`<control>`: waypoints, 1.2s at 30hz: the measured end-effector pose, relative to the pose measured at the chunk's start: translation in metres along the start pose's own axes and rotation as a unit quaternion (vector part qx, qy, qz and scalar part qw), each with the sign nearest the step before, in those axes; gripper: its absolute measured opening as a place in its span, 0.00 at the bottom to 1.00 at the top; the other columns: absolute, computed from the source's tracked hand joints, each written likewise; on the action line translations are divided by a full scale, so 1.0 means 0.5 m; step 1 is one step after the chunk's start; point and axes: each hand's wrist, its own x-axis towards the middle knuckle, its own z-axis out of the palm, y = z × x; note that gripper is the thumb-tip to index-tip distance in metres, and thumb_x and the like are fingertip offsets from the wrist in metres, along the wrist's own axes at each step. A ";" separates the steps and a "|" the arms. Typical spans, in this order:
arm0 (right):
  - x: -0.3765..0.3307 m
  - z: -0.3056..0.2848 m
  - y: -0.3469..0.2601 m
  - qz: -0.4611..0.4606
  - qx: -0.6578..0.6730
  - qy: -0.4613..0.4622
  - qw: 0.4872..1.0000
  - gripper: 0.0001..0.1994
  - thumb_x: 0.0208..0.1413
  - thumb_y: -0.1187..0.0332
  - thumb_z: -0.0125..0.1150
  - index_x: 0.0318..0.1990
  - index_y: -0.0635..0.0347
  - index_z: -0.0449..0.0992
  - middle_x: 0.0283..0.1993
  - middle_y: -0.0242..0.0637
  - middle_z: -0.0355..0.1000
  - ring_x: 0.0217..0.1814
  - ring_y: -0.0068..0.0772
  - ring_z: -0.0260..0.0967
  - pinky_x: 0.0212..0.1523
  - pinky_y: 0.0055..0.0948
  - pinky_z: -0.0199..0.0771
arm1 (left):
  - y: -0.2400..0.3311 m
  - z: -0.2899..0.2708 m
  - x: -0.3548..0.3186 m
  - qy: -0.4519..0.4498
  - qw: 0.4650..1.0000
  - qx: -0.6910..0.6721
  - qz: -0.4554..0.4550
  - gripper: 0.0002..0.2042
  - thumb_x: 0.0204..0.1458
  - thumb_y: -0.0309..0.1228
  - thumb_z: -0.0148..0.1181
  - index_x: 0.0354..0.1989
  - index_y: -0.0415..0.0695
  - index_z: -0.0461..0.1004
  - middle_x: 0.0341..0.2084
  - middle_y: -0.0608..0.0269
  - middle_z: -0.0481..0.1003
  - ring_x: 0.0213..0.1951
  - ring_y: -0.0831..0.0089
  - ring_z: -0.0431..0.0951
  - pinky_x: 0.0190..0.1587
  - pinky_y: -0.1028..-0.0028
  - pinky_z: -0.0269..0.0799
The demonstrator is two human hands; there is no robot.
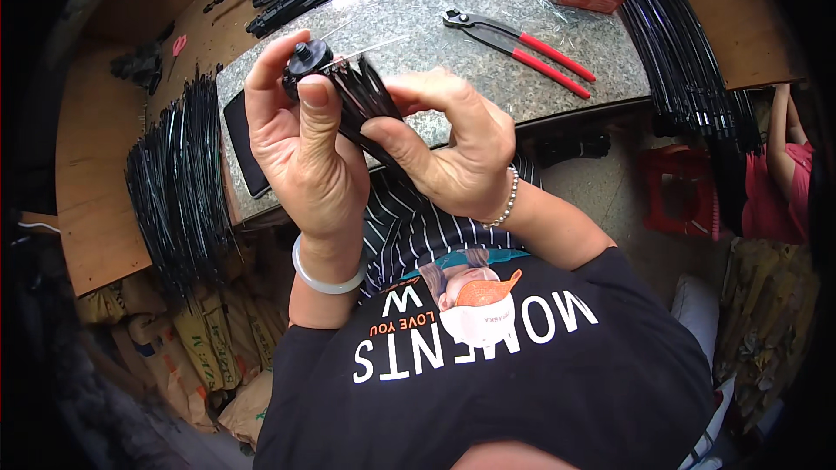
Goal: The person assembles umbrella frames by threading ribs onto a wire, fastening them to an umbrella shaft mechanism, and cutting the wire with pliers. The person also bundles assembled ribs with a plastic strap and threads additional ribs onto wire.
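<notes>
Black rod bundle (361,103), between both hands (305,152) (457,144), gripped by each

Free tabletop (392,13) spans the frame's upper centre, left of the pliers (550,52). Left hand (305,155), right hand (461,144) and black bundle (361,91) block centre-left; cables (679,48) bar the right.
</notes>
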 end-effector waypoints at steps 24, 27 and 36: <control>0.008 -0.035 -0.026 0.194 0.095 -0.081 0.973 0.05 0.49 0.76 0.62 0.33 0.68 0.76 0.31 0.38 0.74 0.31 0.21 0.71 0.30 0.17 0.69 | -0.014 -0.030 -0.013 -0.080 0.987 -0.117 -0.076 0.25 0.57 0.41 0.48 0.55 0.34 0.59 0.37 0.47 0.74 0.40 0.62 0.77 0.46 0.69 0.73; 0.003 -0.032 -0.027 0.250 0.184 -0.077 0.948 0.05 0.50 0.76 0.61 0.33 0.68 0.76 0.32 0.36 0.73 0.33 0.19 0.69 0.32 0.16 0.68 | -0.013 -0.033 -0.008 -0.094 0.968 -0.205 -0.106 0.25 0.57 0.42 0.46 0.55 0.34 0.58 0.38 0.47 0.74 0.40 0.60 0.77 0.47 0.67 0.73; -0.008 -0.028 -0.015 0.218 0.169 -0.055 0.960 0.05 0.53 0.76 0.58 0.36 0.69 0.75 0.35 0.33 0.71 0.36 0.18 0.67 0.36 0.16 0.66 | -0.024 -0.026 -0.017 -0.081 0.975 -0.188 -0.089 0.23 0.58 0.42 0.45 0.53 0.34 0.58 0.38 0.47 0.73 0.41 0.59 0.77 0.47 0.67 0.72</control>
